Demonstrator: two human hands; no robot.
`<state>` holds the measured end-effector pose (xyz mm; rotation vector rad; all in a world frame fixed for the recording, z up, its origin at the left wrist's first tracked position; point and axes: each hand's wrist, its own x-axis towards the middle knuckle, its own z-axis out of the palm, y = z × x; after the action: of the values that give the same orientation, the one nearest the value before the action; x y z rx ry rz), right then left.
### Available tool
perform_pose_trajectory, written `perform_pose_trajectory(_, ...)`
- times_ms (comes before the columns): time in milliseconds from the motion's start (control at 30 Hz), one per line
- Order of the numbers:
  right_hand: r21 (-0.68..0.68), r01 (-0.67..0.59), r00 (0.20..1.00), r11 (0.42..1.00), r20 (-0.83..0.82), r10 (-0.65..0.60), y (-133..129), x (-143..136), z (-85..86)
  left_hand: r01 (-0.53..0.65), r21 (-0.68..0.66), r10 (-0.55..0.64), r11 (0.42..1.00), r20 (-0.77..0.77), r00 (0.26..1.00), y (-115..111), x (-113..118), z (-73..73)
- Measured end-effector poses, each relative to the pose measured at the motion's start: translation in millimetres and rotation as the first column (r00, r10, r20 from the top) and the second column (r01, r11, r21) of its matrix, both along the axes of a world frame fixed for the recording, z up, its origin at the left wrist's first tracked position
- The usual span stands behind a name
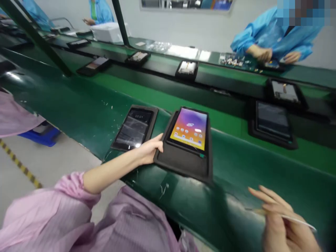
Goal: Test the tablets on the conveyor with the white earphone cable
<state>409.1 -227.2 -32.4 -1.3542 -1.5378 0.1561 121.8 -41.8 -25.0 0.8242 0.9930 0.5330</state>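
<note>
1. Gripping the near left corner of a black tray (pixel 183 164), the person's left hand (pixel 149 149) has its thumb on the tray's left rim and its fingers curled beneath the edge.
2. Inside that tray lies a tablet (pixel 189 128) with its screen lit in orange and purple, rows of small icons showing.
3. Tray and tablet sit at the near edge of the green conveyor belt (pixel 86 105), tilted a little so the far end points away to the right.
4. Just to the left of it, also at the near edge, rests a second tray with a dark tablet (pixel 134 127), its screen showing faint digits at the top.
5. Low at the right, the right hand (pixel 283 224) is pinched around a thin pale stylus (pixel 296 219), held well apart from the lit tablet and above the belt's front wall.
6. Further right on the belt lies another dark tablet in a tray (pixel 273 122).
7. Along the far side of the belt, more trays stand in a row, among them one with an open device (pixel 187 68).
8. Across the line, a co-worker in a blue coat (pixel 273 35) has both hands down at the far bench.
9. The person's own sleeves are pink (pixel 52 210).
</note>
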Motion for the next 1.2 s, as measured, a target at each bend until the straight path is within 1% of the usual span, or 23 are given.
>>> perform_pose_trajectory(67,-0.036,-0.126,0.984,0.991,0.120,0.130,-4.3,-16.4,5.6,0.064,-0.065,-0.063,0.996,0.008,0.998,-48.5,-6.1,-6.7)
perform_pose_trajectory(100,-0.073,-0.201,0.957,0.977,0.197,0.212,-5.2,-24.0,8.5,0.093,-0.057,-0.094,0.994,-0.003,0.996,-70.1,-10.2,-10.2)
perform_pose_trajectory(133,-0.119,-0.263,0.921,0.957,0.264,0.286,-6.1,-31.0,10.3,0.126,0.007,-0.126,0.992,-0.039,0.991,-89.2,-14.7,-13.7)
perform_pose_trajectory(167,-0.159,-0.302,0.889,0.940,0.309,0.338,-7.5,-37.2,10.3,0.165,0.124,-0.152,0.978,-0.111,0.982,-105.7,-19.7,-16.8)
perform_pose_trajectory(200,-0.191,-0.325,0.865,0.926,0.335,0.373,-9.8,-42.6,8.4,0.215,0.272,-0.160,0.938,-0.210,0.964,-119.3,-24.6,-19.5)
perform_pose_trajectory(233,-0.216,-0.342,0.850,0.915,0.345,0.399,-13.2,-47.2,4.9,0.281,0.424,-0.143,0.861,-0.328,0.934,-129.9,-29.4,-21.5)
perform_pose_trajectory(267,-0.238,-0.355,0.841,0.904,0.341,0.420,-17.6,-51.3,0.1,0.358,0.548,-0.100,0.756,-0.443,0.891,-137.5,-33.6,-23.0)
perform_pose_trajectory(300,-0.249,-0.370,0.836,0.895,0.330,0.438,-22.6,-55.0,-5.2,0.432,0.622,-0.047,0.653,-0.535,0.843,-142.4,-37.1,-24.1)
perform_pose_trajectory(333,-0.260,-0.386,0.831,0.885,0.319,0.456,-27.8,-58.5,-10.4,0.498,0.659,-0.005,0.563,-0.600,0.800,-144.8,-39.8,-25.0)
perform_pose_trajectory(367,-0.273,-0.403,0.823,0.873,0.310,0.477,-32.5,-61.8,-15.2,0.552,0.674,0.015,0.490,-0.640,0.768,-145.5,-41.8,-25.9)
perform_pose_trajectory(400,-0.284,-0.421,0.811,0.861,0.308,0.498,-36.2,-64.8,-19.2,0.593,0.677,0.011,0.436,-0.662,0.749,-145.0,-43.2,-27.2)
perform_pose_trajectory(467,-0.309,-0.442,0.785,0.842,0.321,0.530,-39.6,-69.6,-25.4,0.647,0.671,-0.053,0.362,-0.679,0.733,-142.7,-44.8,-30.8)
perform_pose_trajectory(533,-0.334,-0.410,0.778,0.849,0.359,0.516,-38.0,-70.9,-29.8,0.684,0.665,-0.119,0.299,-0.686,0.718,-141.2,-46.1,-35.9)
perform_pose_trajectory(567,-0.340,-0.364,0.789,0.867,0.381,0.481,-35.8,-69.9,-31.5,0.699,0.662,-0.138,0.271,-0.692,0.709,-141.1,-47.2,-38.7)
perform_pose_trajectory(633,-0.327,-0.223,0.842,0.918,0.411,0.350,-29.7,-64.9,-33.7,0.718,0.657,-0.156,0.230,-0.704,0.693,-141.6,-50.1,-44.2)
perform_pose_trajectory(700,-0.264,-0.044,0.915,0.964,0.377,0.145,-20.9,-58.3,-32.6,0.733,0.649,-0.176,0.203,-0.712,0.679,-142.3,-53.9,-48.9)
perform_pose_trajectory(767,-0.190,0.131,0.951,0.973,0.301,-0.069,-7.4,-53.1,-27.7,0.741,0.649,-0.196,0.172,-0.715,0.672,-142.9,-57.2,-52.8)
perform_pose_trajectory(833,-0.170,0.237,0.947,0.957,0.259,-0.188,11.7,-49.5,-21.1,0.737,0.662,-0.184,0.135,-0.714,0.675,-143.9,-59.3,-56.6)
perform_pose_trajectory(933,-0.260,0.307,0.930,0.915,0.284,-0.232,44.8,-44.2,-15.2,0.713,0.695,-0.115,0.094,-0.704,0.701,-146.5,-59.7,-62.5)
perform_pose_trajectory(1000,-0.348,0.351,0.922,0.870,0.292,-0.255,62.1,-39.8,-16.1,0.696,0.713,-0.084,0.089,-0.691,0.718,-148.8,-58.8,-65.6)
perform_pose_trajectory(1067,-0.397,0.360,0.925,0.844,0.271,-0.267,71.3,-36.0,-19.6,0.687,0.720,-0.072,0.098,-0.683,0.727,-150.5,-57.4,-67.3)
perform_pose_trajectory(1200,-0.395,0.286,0.958,0.873,0.119,-0.260,68.8,-35.5,-25.9,0.666,0.739,-0.050,0.100,-0.665,0.745,-151.5,-54.4,-67.8)
